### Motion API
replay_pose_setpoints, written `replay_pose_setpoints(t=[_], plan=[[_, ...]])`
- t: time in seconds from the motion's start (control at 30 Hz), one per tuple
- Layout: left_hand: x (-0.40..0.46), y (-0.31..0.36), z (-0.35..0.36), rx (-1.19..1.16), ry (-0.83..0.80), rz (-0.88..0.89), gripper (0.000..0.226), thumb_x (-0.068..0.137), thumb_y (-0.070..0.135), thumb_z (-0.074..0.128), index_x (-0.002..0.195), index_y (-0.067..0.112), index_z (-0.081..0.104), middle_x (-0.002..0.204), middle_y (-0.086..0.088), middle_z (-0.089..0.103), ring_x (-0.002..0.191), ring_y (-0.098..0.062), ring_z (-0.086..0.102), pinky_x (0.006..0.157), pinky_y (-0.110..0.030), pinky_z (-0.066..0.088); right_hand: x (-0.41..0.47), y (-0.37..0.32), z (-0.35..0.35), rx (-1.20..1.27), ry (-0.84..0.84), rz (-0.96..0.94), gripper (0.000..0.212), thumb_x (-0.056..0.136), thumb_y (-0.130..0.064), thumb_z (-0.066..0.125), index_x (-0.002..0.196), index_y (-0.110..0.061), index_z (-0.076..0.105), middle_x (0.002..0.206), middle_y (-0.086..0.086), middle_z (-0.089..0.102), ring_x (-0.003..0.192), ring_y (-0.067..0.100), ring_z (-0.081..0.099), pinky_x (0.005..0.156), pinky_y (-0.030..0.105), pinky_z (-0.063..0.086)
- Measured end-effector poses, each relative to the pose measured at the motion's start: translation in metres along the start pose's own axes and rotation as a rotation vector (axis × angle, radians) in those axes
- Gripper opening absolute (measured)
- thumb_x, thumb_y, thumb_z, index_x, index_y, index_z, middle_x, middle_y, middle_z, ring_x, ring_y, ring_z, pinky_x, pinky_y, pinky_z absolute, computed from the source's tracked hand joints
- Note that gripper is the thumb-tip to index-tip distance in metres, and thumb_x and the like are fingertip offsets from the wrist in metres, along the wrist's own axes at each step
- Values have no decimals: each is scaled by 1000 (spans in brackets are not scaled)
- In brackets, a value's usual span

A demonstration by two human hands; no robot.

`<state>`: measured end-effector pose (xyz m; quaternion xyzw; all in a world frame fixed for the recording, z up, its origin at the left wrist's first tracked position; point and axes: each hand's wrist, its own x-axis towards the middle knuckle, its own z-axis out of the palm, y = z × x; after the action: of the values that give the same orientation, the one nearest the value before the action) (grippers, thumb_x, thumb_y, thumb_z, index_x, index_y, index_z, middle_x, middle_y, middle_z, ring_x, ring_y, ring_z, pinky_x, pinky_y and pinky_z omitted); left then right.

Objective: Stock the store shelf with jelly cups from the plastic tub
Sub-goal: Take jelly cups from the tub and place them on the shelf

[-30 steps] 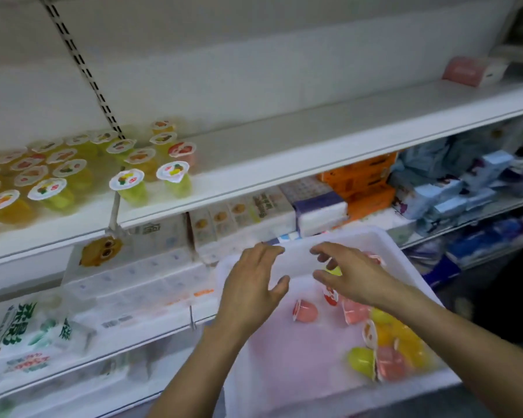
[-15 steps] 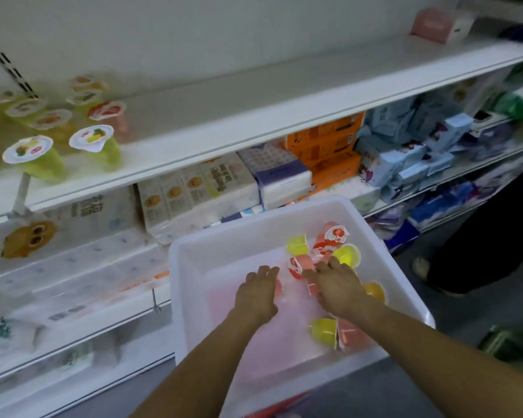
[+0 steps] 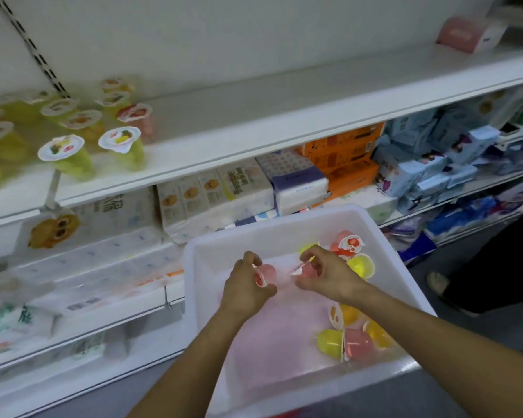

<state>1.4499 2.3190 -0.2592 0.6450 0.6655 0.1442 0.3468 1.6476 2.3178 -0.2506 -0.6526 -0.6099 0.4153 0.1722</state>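
Observation:
A white plastic tub sits low in front of me with several pink and yellow jelly cups lying loose in it. My left hand is inside the tub, its fingers closed around a pink jelly cup. My right hand is beside it, pinching another pink jelly cup by its lid edge. More loose cups lie at the tub's right side. On the white store shelf above, several stocked jelly cups stand upright at the left.
Tissue packs and orange boxes fill the shelf below the stocked one. Blue packets lie to the right. A pink box stands at the top shelf's far right. Another person's shoe and dark trouser leg are right of the tub.
Both hands went down from above the tub into it and closed on one pink cup each. The view swung right and back left.

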Motion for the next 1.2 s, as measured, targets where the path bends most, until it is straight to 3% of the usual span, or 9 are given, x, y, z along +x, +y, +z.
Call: replay_pose_setpoints(t=[0.2,0.27,0.37,0.47,0.67,0.8,0.87,0.97,1.2], plan=[[-27,15,-80,-108,213,82,43,73,43,74,110,33,56,103,7,55,91,-13,60,79,-28,51,-3,-95,-24,432,7,-189,6,84,-11,72,82,-15,68,59,-10,65,55,5,59,51,18,43],[-38,27,-111,-153,266,84,45,70,47,75,106,35,51,95,12,60,83,-8,62,70,-26,52,2,-126,-32,467,32,-240,20,86,-9,68,69,-15,59,52,-9,55,44,5,44,44,17,32],[-48,47,-160,-188,366,144,44,67,44,78,95,32,46,82,11,63,73,-6,62,63,-26,50,13,-177,-43,529,73,-320,14,86,-14,68,80,-4,62,64,6,51,49,12,37,43,19,29],[-47,61,-212,-208,482,198,38,67,39,78,91,31,50,79,11,64,70,-7,61,63,-26,50,33,-230,-51,572,159,-410,14,85,-15,71,85,-3,63,66,-1,63,53,9,52,48,20,41],[-23,52,-304,-173,638,173,35,65,50,76,89,30,58,79,12,67,70,-6,62,64,-31,50,106,-311,-47,440,232,-471,31,81,-22,76,107,-16,61,85,7,62,66,17,59,47,26,51],[0,31,-338,-169,684,171,32,70,46,74,96,33,60,86,11,67,75,-12,66,67,-41,57,173,-341,-38,186,291,-442,41,71,-24,80,107,-20,62,106,3,65,91,21,64,75,37,58],[11,24,-349,-208,674,174,32,74,37,74,103,32,60,91,8,69,76,-12,68,65,-35,58,202,-352,-34,44,328,-479,42,73,-27,78,110,-19,60,115,5,65,104,24,62,85,33,52],[25,15,-361,-237,667,173,39,76,32,73,111,34,56,93,11,67,76,-7,67,51,-23,51,232,-367,-25,-37,358,-495,42,77,-25,73,114,-15,57,116,9,65,107,29,61,82,29,45],[47,6,-374,-317,682,177,58,75,41,75,124,34,44,98,14,60,80,-5,64,61,-21,48,267,-366,-1,-165,344,-467,40,79,-19,71,114,-15,52,114,10,64,101,30,60,74,27,40]])
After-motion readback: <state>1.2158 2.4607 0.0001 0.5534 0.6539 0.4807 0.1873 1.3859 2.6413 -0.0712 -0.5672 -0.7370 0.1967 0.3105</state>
